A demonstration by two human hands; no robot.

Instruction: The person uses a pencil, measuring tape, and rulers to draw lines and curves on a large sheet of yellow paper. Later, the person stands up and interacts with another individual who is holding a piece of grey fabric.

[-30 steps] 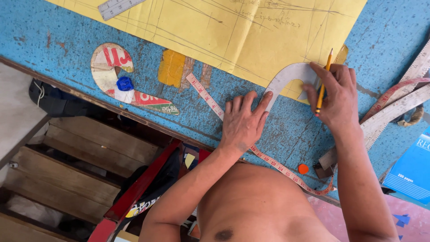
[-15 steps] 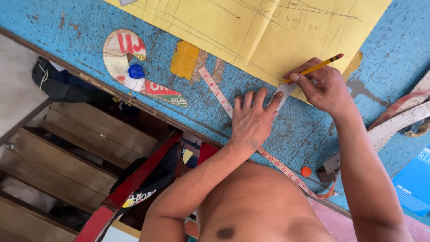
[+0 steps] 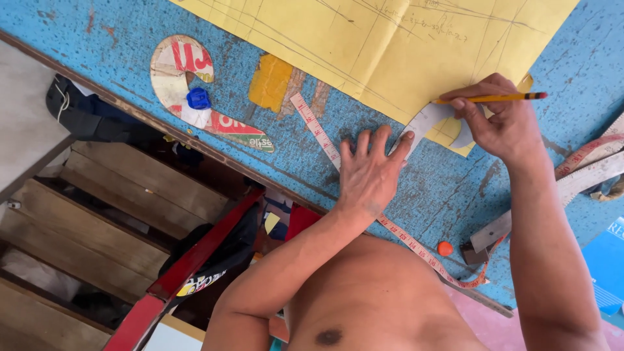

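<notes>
Pencil (image 3: 489,98) in the right hand (image 3: 504,123) now lies almost flat and points to the side, while a second ago it stood more upright; the fingers (image 3: 463,104) are pinched together on it. The grey curved ruler (image 3: 424,121) has slid up, so its top end now lies on the edge of the big yellow pattern paper (image 3: 390,45) instead of down on the bare blue counter (image 3: 97,45). The left hand (image 3: 368,170) has moved up with it and lies flat on the counter, fingers spread apart, one fingertip (image 3: 407,138) pressing the low end of the ruler. So the ruler looks set in its place on the paper, with the pencil right above it. A paper measuring tape (image 3: 318,133) runs under the left hand and on across the counter toward the person's body. Farther left lies a round card cut-out in red and white (image 3: 174,65), with a small blue cap (image 3: 198,98) and a bit of white cloth on it. A small orange thing (image 3: 444,248) sits near the tape's far end. No box, bowl or other holder shows on the counter, so nothing is sitting inside anything.
</notes>
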